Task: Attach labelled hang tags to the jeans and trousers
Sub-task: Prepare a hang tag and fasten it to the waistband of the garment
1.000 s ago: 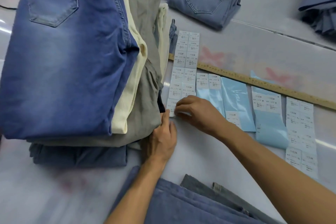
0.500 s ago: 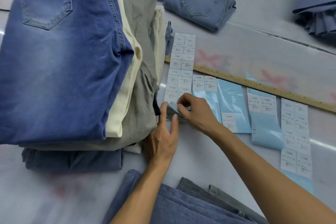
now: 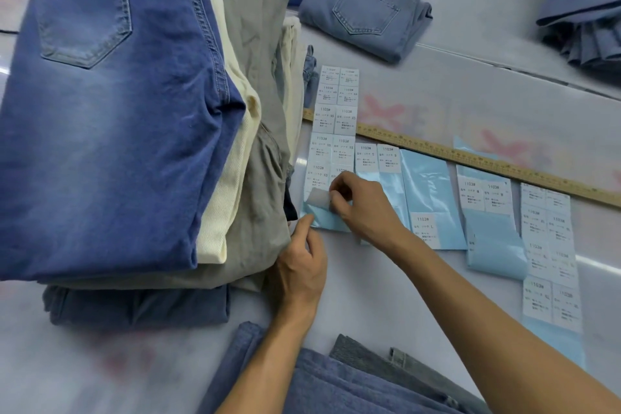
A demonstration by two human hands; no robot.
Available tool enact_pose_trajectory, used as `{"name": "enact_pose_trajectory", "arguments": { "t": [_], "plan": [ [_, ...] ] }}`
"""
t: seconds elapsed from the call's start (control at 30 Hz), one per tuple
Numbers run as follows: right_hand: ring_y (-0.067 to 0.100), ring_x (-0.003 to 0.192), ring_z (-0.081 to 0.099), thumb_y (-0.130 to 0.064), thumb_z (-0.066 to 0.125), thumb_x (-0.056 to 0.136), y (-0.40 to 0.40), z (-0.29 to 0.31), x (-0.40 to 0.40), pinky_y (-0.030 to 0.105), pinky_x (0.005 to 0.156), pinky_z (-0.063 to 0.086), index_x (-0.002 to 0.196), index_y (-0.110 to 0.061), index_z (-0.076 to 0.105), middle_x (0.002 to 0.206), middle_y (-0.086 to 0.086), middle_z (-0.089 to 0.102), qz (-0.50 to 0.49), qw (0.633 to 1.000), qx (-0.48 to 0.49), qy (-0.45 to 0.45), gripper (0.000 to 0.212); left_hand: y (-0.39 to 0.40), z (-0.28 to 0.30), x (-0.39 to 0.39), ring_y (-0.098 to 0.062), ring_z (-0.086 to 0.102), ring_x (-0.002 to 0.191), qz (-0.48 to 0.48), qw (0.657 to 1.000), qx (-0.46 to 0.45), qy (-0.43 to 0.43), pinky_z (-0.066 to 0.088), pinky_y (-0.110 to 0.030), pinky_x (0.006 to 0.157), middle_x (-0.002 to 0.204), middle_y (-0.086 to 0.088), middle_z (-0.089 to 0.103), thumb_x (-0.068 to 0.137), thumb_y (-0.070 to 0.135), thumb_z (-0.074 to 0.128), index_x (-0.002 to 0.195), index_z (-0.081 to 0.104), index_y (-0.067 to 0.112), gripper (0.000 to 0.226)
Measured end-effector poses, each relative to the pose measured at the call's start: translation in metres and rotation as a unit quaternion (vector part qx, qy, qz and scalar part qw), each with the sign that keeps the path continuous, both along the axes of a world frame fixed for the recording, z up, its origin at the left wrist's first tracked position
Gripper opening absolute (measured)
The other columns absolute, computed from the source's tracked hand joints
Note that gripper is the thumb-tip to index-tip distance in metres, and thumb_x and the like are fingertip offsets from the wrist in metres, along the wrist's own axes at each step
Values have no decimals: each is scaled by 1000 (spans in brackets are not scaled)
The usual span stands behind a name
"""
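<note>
Right hand point(image 3: 361, 208) pinches a white paper label point(image 3: 319, 197), curling it off glossy blue backing point(image 3: 327, 220); left hand point(image 3: 300, 270), fingers loosely curled, thumb pins that strip beside stacked denim jeans point(image 3: 111, 118).

Print on the label sheets point(image 3: 334, 118) is too small to read; the near jeans point(image 3: 336, 386) and far-right folded stack point(image 3: 584, 10) are cropped by frame edges.

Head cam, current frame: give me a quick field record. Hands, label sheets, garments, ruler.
right hand: pinches a white label, peeled partly off the blue backing
left hand: thumb holds down the backing's lower edge
label sheet: leftmost strip, two columns, marked XS
other sheets: lie to the right, several blue gaps
garment stack: blue jeans on top; cream and grey trousers under
ruler: flat, partly under the sheets
folded jeans: far side, apart
</note>
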State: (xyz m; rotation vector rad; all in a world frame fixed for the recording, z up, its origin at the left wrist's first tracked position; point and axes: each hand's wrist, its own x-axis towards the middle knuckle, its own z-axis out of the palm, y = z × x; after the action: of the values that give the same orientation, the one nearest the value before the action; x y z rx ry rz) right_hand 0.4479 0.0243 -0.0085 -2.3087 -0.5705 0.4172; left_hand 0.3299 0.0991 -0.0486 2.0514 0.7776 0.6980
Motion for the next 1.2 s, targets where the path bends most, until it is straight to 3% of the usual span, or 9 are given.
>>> {"name": "enact_pose_trajectory", "arguments": {
  "t": [0.13,0.4,0.47,0.57,0.77,0.9,1.0,1.1,1.2],
  "plan": [
    [13,81,66,-9,59,94,-5,4,-5,33,73,58,89,-13,62,84,0,68,-96,991,94,13,7,-1,-2,0,-22,59,76,11,1000,8,26,39,-19,71,77,-15,70,89,3,53,100,77,3,26],
    [14,86,58,-1,63,95,-51,57,-73,12,80,46,98,0,67,95,8,62,-210,902,182,-331,5,-12,23,-9,-26,64,84,-75,994,57,-48,53,-35,74,93,-17,67,89,-4,62,99,75,1,17],
    [17,89,59,-1,68,92,-74,65,-92,17,84,49,98,4,71,95,12,64,-163,892,142,-397,8,-24,50,-20,-17,60,71,-125,981,-140,-47,49,-29,61,85,-2,69,98,32,58,95,71,24,16],
    [23,85,61,-3,72,91,-118,74,-113,29,76,53,99,4,73,96,13,65,-85,884,67,-455,11,-39,92,-27,-16,51,57,-200,814,-545,4,35,-25,45,78,-15,68,87,65,61,88,70,18,48],
    [30,80,57,-2,73,89,-205,104,-136,37,68,49,102,3,74,100,17,66,77,861,-45,-501,15,-81,135,-34,-13,54,59,-263,772,-568,110,23,-22,48,74,-11,61,81,30,77,81,76,23,7],
    [27,79,60,-7,69,93,-238,126,-154,36,69,51,100,0,75,99,13,68,63,886,-45,-458,12,-112,148,-40,-11,48,51,-305,794,-515,102,26,-18,40,63,-6,58,92,17,70,73,72,24,20],
    [16,82,66,-27,67,96,-247,141,-178,23,72,54,104,-17,75,97,0,70,-207,934,139,-257,15,-135,158,-47,-7,39,51,-347,807,-471,85,30,-17,44,61,2,57,93,19,69,73,69,27,21],
    [11,74,67,-44,76,72,-255,151,-199,24,62,56,92,-31,75,90,2,73,-410,847,335,41,24,-161,165,-53,-3,42,51,-426,806,-407,62,35,-12,49,63,8,60,96,19,69,78,66,22,18],
    [6,68,63,-40,78,67,-269,153,-215,26,63,54,86,-30,76,82,2,76,-438,833,326,87,22,-189,169,-58,1,48,54,-490,791,-361,54,39,-9,52,67,11,62,97,13,66,80,65,19,18]
  ]
}}
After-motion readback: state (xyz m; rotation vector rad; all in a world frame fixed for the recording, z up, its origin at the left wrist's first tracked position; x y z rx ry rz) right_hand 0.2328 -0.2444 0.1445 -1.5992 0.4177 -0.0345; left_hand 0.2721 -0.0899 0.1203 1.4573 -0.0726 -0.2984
